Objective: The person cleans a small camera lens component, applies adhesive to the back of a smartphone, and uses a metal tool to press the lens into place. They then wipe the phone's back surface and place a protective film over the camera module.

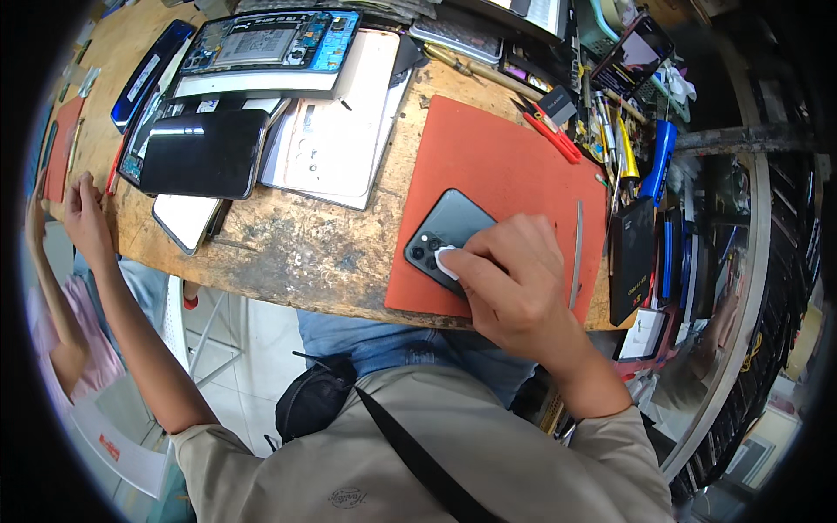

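A dark grey smartphone [459, 218] lies back side up on a red mat [453, 131], its triple-camera corner toward the near left. Over its lower right, my right hand [519, 283] pinches a small white wad of tissue or cloth [446, 260] against the camera lenses. At the far left, my arm stretches to the table edge, where my left hand [87, 213] has its fingers curled in. Whatever those fingers hold, if anything, is hidden. Close by that hand is a thin red tool [113, 170], beside the stacked devices.
An opened tablet or phone [261, 48] and a black-screened phone [205, 152] lie among stacked parts. Red-handled cutters [554, 135], a metal strip [578, 253] and a black box [631, 261] flank the mat's right. Another person's arm [52, 288] enters at far left.
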### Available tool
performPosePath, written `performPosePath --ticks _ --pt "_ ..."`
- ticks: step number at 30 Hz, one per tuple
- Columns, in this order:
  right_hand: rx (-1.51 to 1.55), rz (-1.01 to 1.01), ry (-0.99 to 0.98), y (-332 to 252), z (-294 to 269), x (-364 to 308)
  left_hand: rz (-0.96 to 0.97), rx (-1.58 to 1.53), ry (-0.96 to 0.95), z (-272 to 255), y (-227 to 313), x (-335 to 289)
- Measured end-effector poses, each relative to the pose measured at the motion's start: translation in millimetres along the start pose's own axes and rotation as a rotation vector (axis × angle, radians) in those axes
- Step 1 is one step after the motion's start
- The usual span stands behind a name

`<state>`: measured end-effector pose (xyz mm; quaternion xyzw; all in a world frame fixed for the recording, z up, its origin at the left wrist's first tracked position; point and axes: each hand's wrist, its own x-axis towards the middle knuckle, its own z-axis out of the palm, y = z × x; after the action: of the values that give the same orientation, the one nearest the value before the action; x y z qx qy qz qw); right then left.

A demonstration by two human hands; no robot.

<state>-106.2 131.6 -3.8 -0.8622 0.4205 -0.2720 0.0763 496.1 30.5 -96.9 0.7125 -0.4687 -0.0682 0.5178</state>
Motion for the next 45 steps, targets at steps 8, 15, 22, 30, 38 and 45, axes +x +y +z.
performPosePath --ticks 8,15,22,30,38,45 --pt "0.023 -0.004 0.026 -8 7 -7 -0.046 -0.049 0.041 3 -1 -2" --pt "0.047 0.01 0.061 -7 17 5 -0.006 0.068 -0.001 -4 -8 -1" --pt "0.039 -0.014 0.054 -7 15 9 -0.042 0.009 0.045 -1 6 -5" --pt "-0.127 0.021 0.131 15 20 27 -0.067 -0.074 0.046 0 4 -5" --pt "0.06 0.053 0.046 -6 19 18 -0.062 -0.128 0.043 0 -11 6" --pt "0.094 0.015 0.08 -8 22 15 -0.043 -0.117 0.016 -3 -9 4"
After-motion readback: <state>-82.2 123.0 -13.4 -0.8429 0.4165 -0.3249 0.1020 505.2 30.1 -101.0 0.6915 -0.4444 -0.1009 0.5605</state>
